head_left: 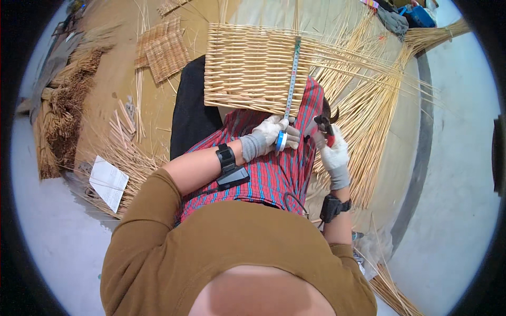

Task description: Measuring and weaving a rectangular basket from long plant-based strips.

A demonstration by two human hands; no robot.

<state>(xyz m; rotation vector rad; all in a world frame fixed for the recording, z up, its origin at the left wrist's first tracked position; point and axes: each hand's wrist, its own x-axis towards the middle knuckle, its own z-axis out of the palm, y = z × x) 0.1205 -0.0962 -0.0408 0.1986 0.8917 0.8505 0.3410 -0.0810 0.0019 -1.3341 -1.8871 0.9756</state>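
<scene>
A woven wicker panel (247, 68) stands over my knees, its long loose stakes sticking out to the right and at the far edge. The blade of a tape measure (293, 79) runs across it near its right side. At the panel's near edge my left hand (266, 134), in a white and grey glove, holds the tape measure's blue and white round case (281, 141). My gloved right hand (336, 154) grips dark pruning shears (325, 124) with a bit of red at the handle, just right of my left fingers. Their exact jaw position is unclear.
Long wicker rods (369, 131) spread over the floor to the right. Bundles of rods (66, 116) lean along the left wall. Woven squares (166, 50) lie at the far left. A white sheet (108, 183) rests on cut rods. A striped red cloth (253, 176) covers my lap.
</scene>
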